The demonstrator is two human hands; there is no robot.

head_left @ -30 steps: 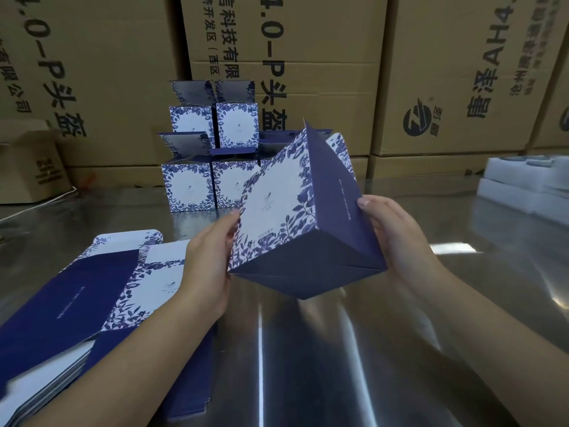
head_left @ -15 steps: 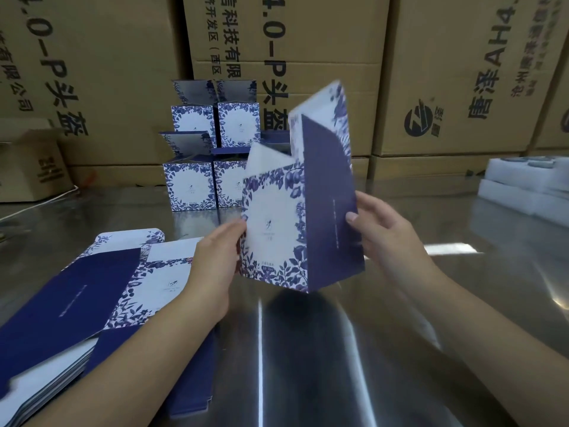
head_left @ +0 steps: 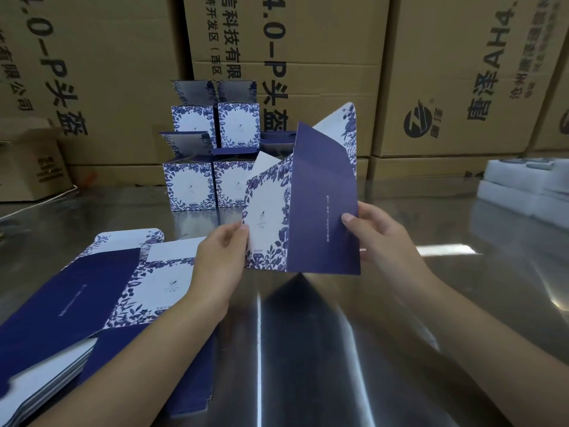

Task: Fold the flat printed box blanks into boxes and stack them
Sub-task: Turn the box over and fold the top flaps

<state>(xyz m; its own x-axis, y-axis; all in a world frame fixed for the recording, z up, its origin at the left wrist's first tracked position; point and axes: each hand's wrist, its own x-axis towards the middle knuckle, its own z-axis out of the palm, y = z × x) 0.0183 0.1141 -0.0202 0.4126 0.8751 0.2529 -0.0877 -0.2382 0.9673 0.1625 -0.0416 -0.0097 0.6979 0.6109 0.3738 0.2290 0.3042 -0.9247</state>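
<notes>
I hold a blue-and-white floral box point(head_left: 308, 211) upright, just above the steel table, its top flaps standing open. My left hand point(head_left: 220, 263) pinches its left edge on the white floral face. My right hand point(head_left: 378, 238) grips the right edge of the plain navy face, thumb on front. A pile of flat printed blanks point(head_left: 92, 303) lies at the left under my left forearm. Several folded boxes point(head_left: 209, 155) stand stacked in two tiers at the back, partly hidden by the held box.
Large brown cartons point(head_left: 308, 57) wall off the back of the steel table point(head_left: 308, 349). A small open carton point(head_left: 27, 161) sits at the far left. White foam blocks point(head_left: 529, 186) lie at the right edge.
The box has been turned from tilted, bottom toward me, to upright with its flaps up. Both hands shifted with it and it now sits lower, close to the table.
</notes>
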